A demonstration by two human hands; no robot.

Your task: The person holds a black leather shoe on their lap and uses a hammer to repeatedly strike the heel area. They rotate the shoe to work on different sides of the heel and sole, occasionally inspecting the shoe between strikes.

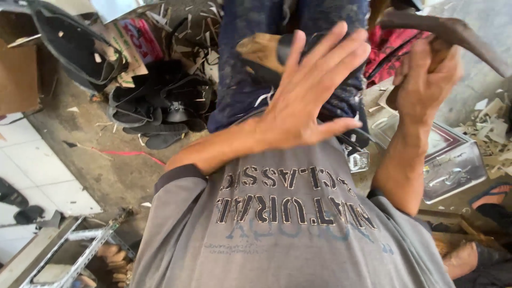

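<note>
While right hand (pixel 426 80) grips hammer (pixel 453 32), head seemingly pointing right, left hand (pixel 304 101) splayed open.

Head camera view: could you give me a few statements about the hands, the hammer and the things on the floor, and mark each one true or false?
1. The right hand grips a dark curved metal hammer head on a wooden handle. True.
2. The left hand is clenched in a fist. False: its fingers are spread open.
3. A pile of black shoe soles lies on the floor. True.
4. The left hand holds the hammer. False: it holds nothing.
</note>
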